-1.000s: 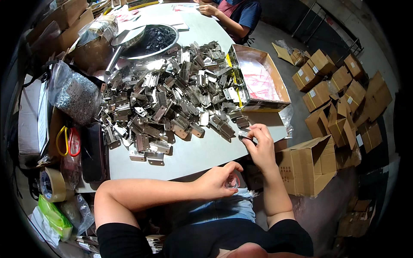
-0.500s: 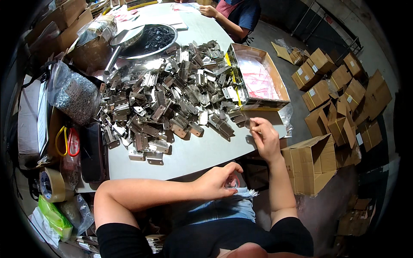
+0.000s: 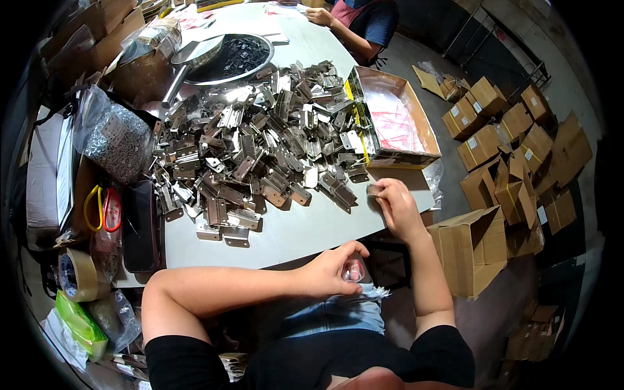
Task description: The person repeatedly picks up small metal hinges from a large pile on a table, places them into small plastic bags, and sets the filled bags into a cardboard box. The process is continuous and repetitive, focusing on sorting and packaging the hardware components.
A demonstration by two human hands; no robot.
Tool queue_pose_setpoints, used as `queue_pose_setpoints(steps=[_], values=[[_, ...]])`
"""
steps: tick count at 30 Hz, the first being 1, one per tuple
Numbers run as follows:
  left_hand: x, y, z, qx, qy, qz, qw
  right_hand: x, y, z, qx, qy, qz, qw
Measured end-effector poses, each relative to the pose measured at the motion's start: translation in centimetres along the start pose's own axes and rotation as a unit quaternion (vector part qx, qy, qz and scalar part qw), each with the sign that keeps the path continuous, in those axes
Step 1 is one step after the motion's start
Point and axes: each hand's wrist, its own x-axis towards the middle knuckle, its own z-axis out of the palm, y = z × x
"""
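Note:
My right hand (image 3: pixel 398 207) is over the table's right front corner, with thumb and fingers pinched on a small metal bracket (image 3: pixel 374 190). Close to my lap, my left hand (image 3: pixel 331 270) curls around a small clear plastic bag (image 3: pixel 353 270) with red on it; the bag's lower part is hard to make out. Beyond both hands spreads a heap of bent metal brackets (image 3: pixel 260 149) with holes in them. Right of the heap, an open cardboard box (image 3: pixel 429 133) holds flat clear bags with red markings (image 3: pixel 393 123).
A metal bowl (image 3: pixel 270 58) of dark parts, with a pan (image 3: pixel 195 52) on its rim, stands behind the heap. At left are a bag of small metal hardware (image 3: pixel 117 143), scissors (image 3: pixel 94 208) and tape (image 3: pixel 81 276). Cartons (image 3: pixel 471 250) fill the right floor. Another person (image 3: pixel 364 29) sits beyond.
My right hand has shifted slightly left and the bracket in it now lies flatter. My left hand has tilted, showing more of the plastic bag. The camera view has moved a little.

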Motion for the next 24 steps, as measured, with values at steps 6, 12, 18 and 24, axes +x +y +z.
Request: queue_pose_setpoints(steps=[6,12,18,24], values=[[0.1,0.4,0.0,-0.196,0.000,-0.063,0.979,-1.9,-6.4,-3.8,0.193,-0.214,-0.029,0.957],[0.2,-0.1,0.3,-0.244,-0.046,-0.095,0.964,-1.7,-8.4,-3.5,0.193,-0.302,-0.067,0.931],[0.1,0.5,-0.1,-0.238,-0.057,-0.153,0.957,1.4,-5.0,-2.0,0.182,-0.211,0.044,0.959],[0.1,0.0,0.0,-0.188,-0.065,-0.140,0.970,2.3,-5.0,2.8,-0.076,0.016,0.001,0.997]])
